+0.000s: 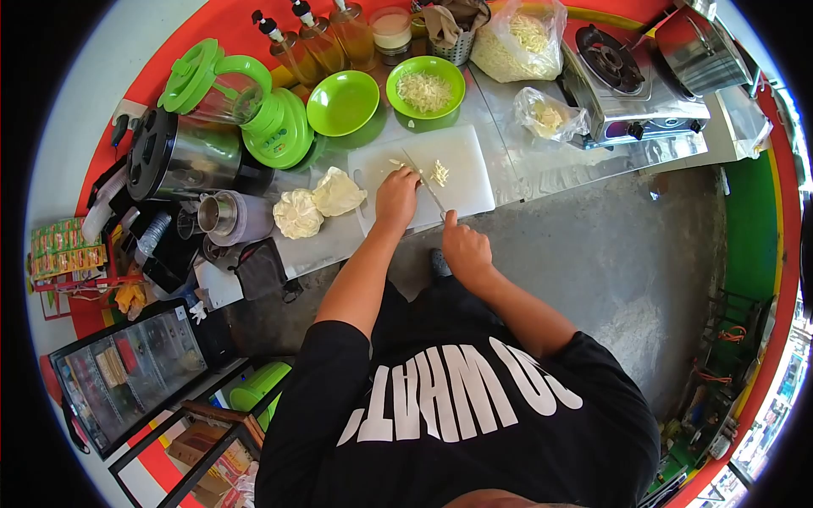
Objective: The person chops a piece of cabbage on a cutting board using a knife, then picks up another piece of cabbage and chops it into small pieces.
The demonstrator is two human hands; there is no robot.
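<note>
My right hand (467,250) is closed round the handle of a kitchen knife (429,191), whose blade slants across the white cutting board (471,190). Just left of the blade, my left hand (396,201) has its fingers bent and pressed down on the board; whatever lies under them is hidden. A small pile of pale cut strips (439,173) is to the right of the blade, and a few pale bits (395,162) show past my left fingertips. Two pale, cabbage-like heads (297,213) (339,193) sit left of the board.
Behind the board stand a green bowl (342,103) and another green bowl (460,85) holding pale shreds. A green blender (275,127) and a metal-necked container (233,218) are at left. At right are a filled plastic bag (521,42), a smaller bag (550,116) and a gas stove (631,102).
</note>
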